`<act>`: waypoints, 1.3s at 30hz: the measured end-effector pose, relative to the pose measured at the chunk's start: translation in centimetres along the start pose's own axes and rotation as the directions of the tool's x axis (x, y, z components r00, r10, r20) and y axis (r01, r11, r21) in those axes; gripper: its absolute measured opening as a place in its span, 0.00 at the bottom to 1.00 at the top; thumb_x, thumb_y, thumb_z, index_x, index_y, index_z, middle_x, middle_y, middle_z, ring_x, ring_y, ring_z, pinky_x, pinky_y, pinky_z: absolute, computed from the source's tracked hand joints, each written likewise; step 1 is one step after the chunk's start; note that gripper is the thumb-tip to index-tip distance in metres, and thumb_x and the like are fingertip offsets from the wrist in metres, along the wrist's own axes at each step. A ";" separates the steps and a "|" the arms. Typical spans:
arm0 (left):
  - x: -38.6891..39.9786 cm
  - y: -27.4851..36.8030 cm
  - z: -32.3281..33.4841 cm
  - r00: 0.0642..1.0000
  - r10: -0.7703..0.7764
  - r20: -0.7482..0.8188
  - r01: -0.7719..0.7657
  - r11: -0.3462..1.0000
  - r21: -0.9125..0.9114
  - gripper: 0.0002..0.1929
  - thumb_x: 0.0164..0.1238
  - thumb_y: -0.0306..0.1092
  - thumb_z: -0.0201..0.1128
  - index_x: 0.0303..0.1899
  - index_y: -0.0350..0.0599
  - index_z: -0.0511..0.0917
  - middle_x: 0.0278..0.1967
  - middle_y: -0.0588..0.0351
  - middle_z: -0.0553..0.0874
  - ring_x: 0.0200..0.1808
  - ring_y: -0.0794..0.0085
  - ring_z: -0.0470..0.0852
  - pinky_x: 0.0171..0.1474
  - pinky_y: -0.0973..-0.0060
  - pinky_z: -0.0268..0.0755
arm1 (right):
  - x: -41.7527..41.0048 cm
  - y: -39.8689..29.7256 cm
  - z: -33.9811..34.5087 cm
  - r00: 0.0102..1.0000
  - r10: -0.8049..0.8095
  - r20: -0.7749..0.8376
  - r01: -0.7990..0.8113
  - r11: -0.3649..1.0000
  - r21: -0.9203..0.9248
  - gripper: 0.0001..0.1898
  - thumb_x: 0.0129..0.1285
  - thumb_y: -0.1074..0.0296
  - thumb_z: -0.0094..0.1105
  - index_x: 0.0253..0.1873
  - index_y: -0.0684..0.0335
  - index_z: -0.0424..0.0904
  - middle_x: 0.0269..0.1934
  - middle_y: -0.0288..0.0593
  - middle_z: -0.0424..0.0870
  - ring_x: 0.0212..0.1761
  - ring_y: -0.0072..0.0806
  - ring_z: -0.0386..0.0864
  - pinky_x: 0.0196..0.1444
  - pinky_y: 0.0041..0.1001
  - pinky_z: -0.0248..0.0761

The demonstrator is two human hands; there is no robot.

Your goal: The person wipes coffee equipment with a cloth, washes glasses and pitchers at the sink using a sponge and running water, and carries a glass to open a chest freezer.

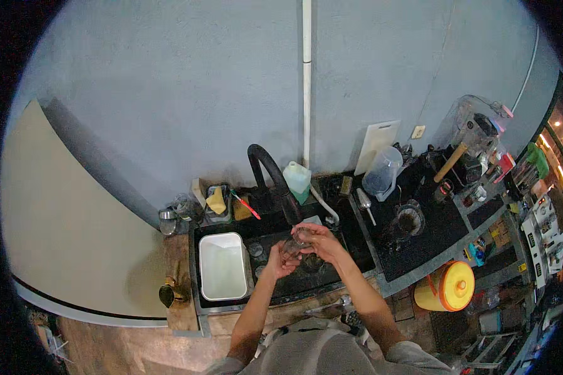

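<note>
Both hands are over the black sink point(281, 295), below the head of the black gooseneck faucet point(277, 176). My left hand point(281, 264) grips a clear glass point(291, 249) from the left. In my right hand point(325, 241) is another clear piece of glassware point(303, 235), close above the first; whether the two touch I cannot tell. A white rectangular tub point(223, 267) stands in the sink's left part, and a small clear glass point(256, 249) lies between it and my left hand. Something round beneath my hands is partly hidden.
Behind the sink are a yellow sponge point(216, 201), a red toothbrush point(247, 206) and a jug of green liquid point(297, 180). To the right stand a clear plastic pitcher point(383, 173), a metal scoop point(365, 201) and a glass carafe point(409, 220). A yellow lidded bucket point(443, 287) is near the counter's edge.
</note>
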State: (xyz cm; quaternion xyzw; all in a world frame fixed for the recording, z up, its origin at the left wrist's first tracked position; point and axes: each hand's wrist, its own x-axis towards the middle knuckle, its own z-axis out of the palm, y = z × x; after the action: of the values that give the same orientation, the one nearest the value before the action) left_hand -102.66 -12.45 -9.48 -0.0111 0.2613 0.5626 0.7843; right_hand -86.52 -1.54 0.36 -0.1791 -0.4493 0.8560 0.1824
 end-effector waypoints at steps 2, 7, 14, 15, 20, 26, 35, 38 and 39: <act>0.3 -1.0 0.6 0.999 0.025 -0.040 -0.027 0.998 -0.060 0.29 0.75 0.59 0.40 0.40 0.38 0.75 0.30 0.44 0.80 0.15 0.76 0.63 0.13 0.82 0.52 | 0.8 0.9 -0.3 0.968 -0.022 -0.252 0.009 0.999 -0.052 0.13 0.70 0.63 0.61 0.54 0.64 0.80 0.59 0.42 0.81 0.55 0.25 0.81 0.43 0.30 0.85; 0.4 -2.1 0.4 0.984 0.157 -0.082 -0.165 0.981 -0.104 0.30 0.74 0.62 0.41 0.41 0.39 0.75 0.31 0.45 0.81 0.18 0.74 0.66 0.18 0.80 0.56 | 1.2 1.3 0.7 0.952 -0.054 -0.301 0.050 0.999 -0.019 0.17 0.71 0.58 0.60 0.56 0.64 0.78 0.57 0.42 0.82 0.51 0.24 0.82 0.39 0.29 0.85; 1.8 -2.8 2.1 0.504 0.850 -0.153 -0.657 0.492 0.572 0.17 0.76 0.48 0.53 0.47 0.41 0.74 0.35 0.51 0.80 0.29 0.69 0.76 0.31 0.73 0.69 | 0.6 0.8 2.0 0.866 -0.196 -0.461 -0.060 0.873 -0.484 0.20 0.70 0.51 0.59 0.56 0.60 0.74 0.45 0.41 0.82 0.43 0.29 0.83 0.31 0.33 0.85; 1.3 -3.1 3.2 0.252 0.965 0.067 -0.577 0.095 0.811 0.13 0.76 0.41 0.55 0.48 0.41 0.74 0.35 0.53 0.79 0.30 0.69 0.78 0.33 0.72 0.70 | 0.6 1.0 0.8 0.862 -0.197 -0.467 -0.061 0.874 -0.482 0.20 0.70 0.51 0.59 0.56 0.60 0.74 0.45 0.41 0.82 0.43 0.29 0.83 0.31 0.33 0.85; 1.7 -2.0 5.7 0.027 0.912 0.410 -0.327 -0.380 0.865 0.11 0.77 0.38 0.55 0.45 0.40 0.74 0.30 0.58 0.77 0.29 0.71 0.76 0.35 0.72 0.70 | 0.4 2.0 -1.4 0.815 -0.133 -0.564 -0.058 0.949 -0.308 0.17 0.73 0.52 0.53 0.52 0.61 0.76 0.35 0.35 0.78 0.30 0.26 0.80 0.23 0.30 0.82; 2.3 1.0 4.2 0.977 0.134 -0.168 -0.041 0.883 0.467 0.21 0.75 0.54 0.47 0.41 0.42 0.74 0.29 0.55 0.79 0.24 0.73 0.75 0.20 0.74 0.63 | -1.8 -0.2 -0.5 0.684 -0.713 -0.157 0.239 0.422 -0.874 0.10 0.71 0.64 0.58 0.43 0.66 0.80 0.34 0.38 0.79 0.30 0.22 0.78 0.23 0.26 0.76; 2.8 -0.1 3.6 0.471 0.853 0.226 -0.369 -0.042 0.928 0.14 0.74 0.42 0.55 0.44 0.38 0.75 0.32 0.49 0.79 0.32 0.64 0.81 0.35 0.68 0.73 | -1.9 1.0 -1.8 0.807 -0.318 -0.497 0.054 0.879 -0.475 0.12 0.70 0.60 0.60 0.47 0.63 0.80 0.37 0.40 0.82 0.32 0.27 0.79 0.31 0.25 0.74; -0.3 -0.2 8.8 0.340 0.813 0.473 -0.295 -0.386 0.874 0.12 0.73 0.38 0.59 0.45 0.37 0.74 0.32 0.47 0.78 0.35 0.62 0.81 0.40 0.68 0.72 | -1.0 3.1 -3.6 0.808 0.115 -0.578 -0.110 0.993 0.044 0.20 0.70 0.53 0.59 0.56 0.62 0.76 0.38 0.42 0.82 0.30 0.28 0.80 0.27 0.25 0.75; -0.7 -0.1 8.4 0.334 0.817 0.471 -0.289 -0.387 0.876 0.12 0.73 0.38 0.59 0.45 0.37 0.74 0.32 0.47 0.78 0.35 0.62 0.81 0.40 0.68 0.72 | -0.4 3.5 -3.0 0.802 0.267 -0.535 -0.174 0.960 0.219 0.24 0.71 0.49 0.58 0.60 0.62 0.72 0.38 0.43 0.82 0.27 0.29 0.80 0.24 0.25 0.76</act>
State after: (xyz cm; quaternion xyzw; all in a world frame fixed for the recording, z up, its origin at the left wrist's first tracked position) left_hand -99.41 -10.47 -1.97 0.5164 0.6603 0.5428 0.0523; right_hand -85.30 -1.43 -4.12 -0.4577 -0.2824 0.8143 0.2184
